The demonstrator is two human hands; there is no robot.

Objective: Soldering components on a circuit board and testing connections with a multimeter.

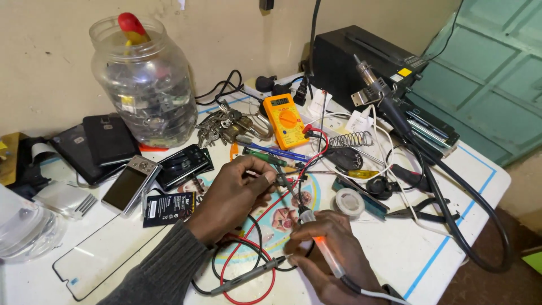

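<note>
Over the bench [429, 248], the right hand [333, 248] has its fingers clenched round a light, stiff soldering iron [322, 248], best gripped on its handle away from the tip, while left hand [234, 195] pinches tweezers [282, 179].

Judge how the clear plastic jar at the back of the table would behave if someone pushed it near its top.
The clear plastic jar looks packed with small parts, so probably heavy and slow to slide. It is tall, so a high push might tip it. The red-handled tool poking from its mouth could shift.
</note>
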